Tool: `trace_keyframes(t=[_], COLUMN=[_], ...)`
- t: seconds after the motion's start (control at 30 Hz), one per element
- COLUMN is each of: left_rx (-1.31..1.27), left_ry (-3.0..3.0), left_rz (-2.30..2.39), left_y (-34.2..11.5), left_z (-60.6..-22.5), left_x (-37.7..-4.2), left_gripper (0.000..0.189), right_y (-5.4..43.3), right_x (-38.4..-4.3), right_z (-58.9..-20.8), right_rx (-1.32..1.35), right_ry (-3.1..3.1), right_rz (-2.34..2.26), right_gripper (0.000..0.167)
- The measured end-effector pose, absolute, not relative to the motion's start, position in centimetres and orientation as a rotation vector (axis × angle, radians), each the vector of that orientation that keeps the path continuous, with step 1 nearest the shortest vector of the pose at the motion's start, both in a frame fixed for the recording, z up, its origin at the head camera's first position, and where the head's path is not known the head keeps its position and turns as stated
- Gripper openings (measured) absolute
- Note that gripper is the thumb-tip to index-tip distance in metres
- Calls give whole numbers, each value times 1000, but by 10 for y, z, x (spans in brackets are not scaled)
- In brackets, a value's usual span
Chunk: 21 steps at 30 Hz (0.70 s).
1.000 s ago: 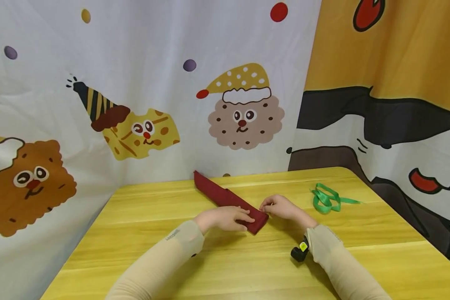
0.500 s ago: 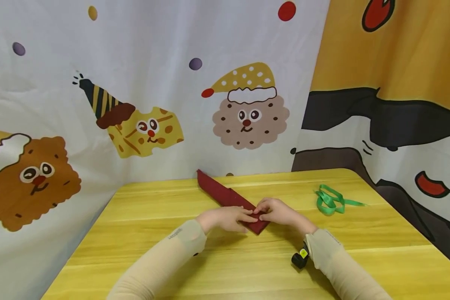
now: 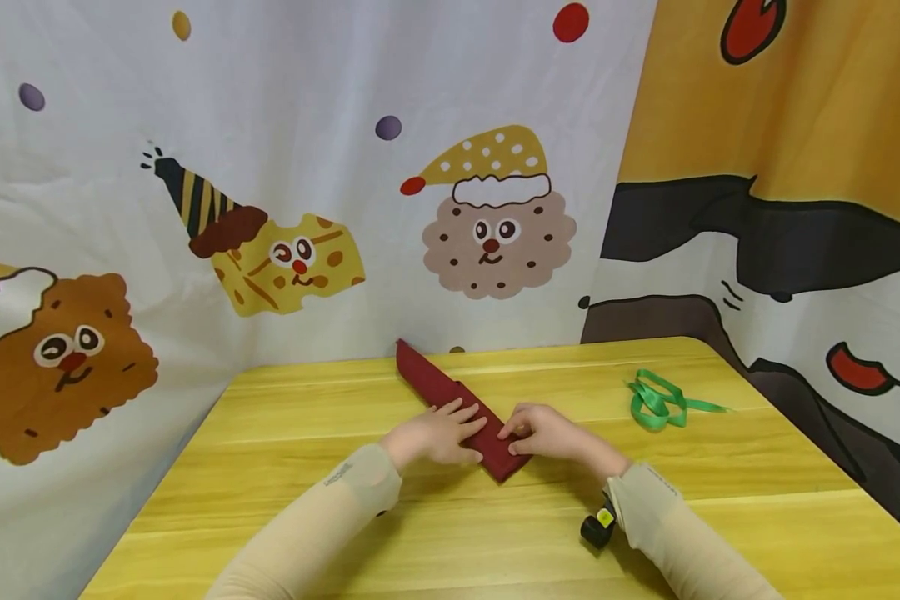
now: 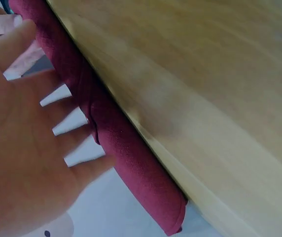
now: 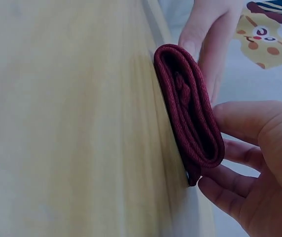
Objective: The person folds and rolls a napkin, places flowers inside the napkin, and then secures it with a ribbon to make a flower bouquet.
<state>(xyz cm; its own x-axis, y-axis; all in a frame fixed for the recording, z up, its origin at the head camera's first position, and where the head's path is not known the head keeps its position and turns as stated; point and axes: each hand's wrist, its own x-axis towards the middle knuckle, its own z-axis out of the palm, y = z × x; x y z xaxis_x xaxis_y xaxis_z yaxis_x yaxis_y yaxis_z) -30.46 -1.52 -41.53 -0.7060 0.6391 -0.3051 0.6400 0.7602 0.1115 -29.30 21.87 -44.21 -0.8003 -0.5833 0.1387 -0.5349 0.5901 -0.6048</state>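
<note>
A dark red cloth napkin (image 3: 426, 372), folded into a long flat strip, lies slantwise on the table. Its far end tapers to a point, and a diagonal fold edge crosses its middle. My left hand (image 3: 435, 433) rests on the strip with fingers spread, as the left wrist view of the napkin (image 4: 136, 168) also shows. At the near right end, my right hand (image 3: 543, 429) pinches the strip's long edge, thumb against the upper layer and fingertips at the border. Several layers show in the napkin's end (image 5: 190, 98) in the right wrist view.
A loosely looped green ribbon (image 3: 658, 402) lies to the right on the yellow wooden table (image 3: 307, 433). Behind stands a white curtain (image 3: 307, 83) printed with cartoon figures. A small black camera (image 3: 594, 532) hangs at my right wrist.
My left hand has slid back up the strip from near its end and spread its fingers. My right hand has come from beside the end onto the napkin's edge. The near end has turned slightly.
</note>
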Motion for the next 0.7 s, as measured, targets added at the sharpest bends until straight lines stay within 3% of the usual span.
trace_keyframes(t=[0.3,0.7], left_rx=[913,1031], left_ry=[2653,2593], left_rz=[1,73], left_y=[-24,-29], left_z=[-415,-414], left_x=[-302,-304], left_gripper=[63,53], right_y=[216,212], right_x=[-290,-275], right_z=[-450,-449], right_rx=[-885,-936], right_ry=[2648,2589], right_rz=[-1086,-1069], right_gripper=[34,32])
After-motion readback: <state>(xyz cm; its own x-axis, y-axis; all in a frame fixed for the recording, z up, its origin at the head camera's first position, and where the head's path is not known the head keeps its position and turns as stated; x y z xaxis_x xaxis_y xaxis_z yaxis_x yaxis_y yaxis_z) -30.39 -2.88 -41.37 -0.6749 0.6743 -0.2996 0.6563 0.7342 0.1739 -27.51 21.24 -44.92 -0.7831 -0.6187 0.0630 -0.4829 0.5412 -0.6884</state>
